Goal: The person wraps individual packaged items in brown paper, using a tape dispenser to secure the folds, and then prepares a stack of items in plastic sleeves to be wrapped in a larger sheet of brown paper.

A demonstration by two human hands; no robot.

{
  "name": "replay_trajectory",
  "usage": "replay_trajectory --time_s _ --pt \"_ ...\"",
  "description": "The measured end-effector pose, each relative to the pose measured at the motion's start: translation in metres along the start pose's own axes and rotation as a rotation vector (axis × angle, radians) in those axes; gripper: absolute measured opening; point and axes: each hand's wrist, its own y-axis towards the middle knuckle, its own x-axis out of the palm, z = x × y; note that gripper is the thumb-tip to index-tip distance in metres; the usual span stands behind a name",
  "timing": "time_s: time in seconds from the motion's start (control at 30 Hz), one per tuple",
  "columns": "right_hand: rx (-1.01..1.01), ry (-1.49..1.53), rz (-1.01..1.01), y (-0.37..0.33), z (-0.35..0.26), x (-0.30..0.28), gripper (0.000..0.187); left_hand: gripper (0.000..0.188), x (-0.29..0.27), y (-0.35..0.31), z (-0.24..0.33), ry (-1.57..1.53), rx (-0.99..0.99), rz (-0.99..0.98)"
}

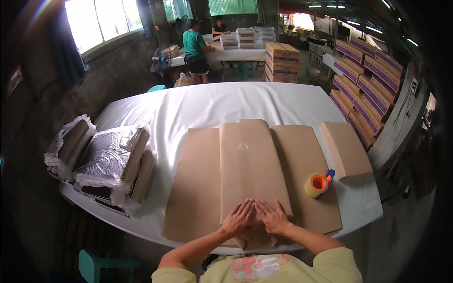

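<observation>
A long parcel in brown kraft paper (252,177) lies in front of me, with a bit of shiny transparent tape (242,146) on its top. Both hands rest on its near end: my left hand (237,218) and my right hand (272,217) lie with fingers stretched out, tips almost meeting, pressing the paper where it folds down. Folded flaps (255,238) show below my wrists. Under the parcel is a stack of flat brown paper sheets (193,184). A tape dispenser (317,184) with a pale roll, orange hub and blue end stands on these sheets, right of my right hand.
Another brown paper parcel (347,151) lies at the table's right. Stacks in plastic film (106,153) sit at the left on the white tablecloth (188,106). Cartons (368,87) are piled beyond the right edge. A green stool (96,264) stands near left. Two people work behind.
</observation>
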Motion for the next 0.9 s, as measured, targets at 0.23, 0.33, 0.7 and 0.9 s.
replay_trajectory --time_s 0.23,0.33,0.7,0.9 --pt "0.063 0.078 -0.117 -0.034 0.030 -0.017 0.082 0.085 -0.003 -0.006 0.004 0.131 -0.035 -0.020" --pt "0.163 0.157 -0.057 -0.045 0.032 -0.012 0.079 0.075 -0.007 -0.003 0.008 -0.029 -0.066 -0.061" --pt "0.132 0.198 -0.090 -0.055 0.054 -0.004 0.080 0.085 -0.001 0.002 0.013 -0.073 -0.109 -0.043" --pt "0.328 0.160 -0.084 -0.054 0.034 -0.006 0.091 0.087 0.000 0.004 0.016 -0.029 -0.123 -0.026"
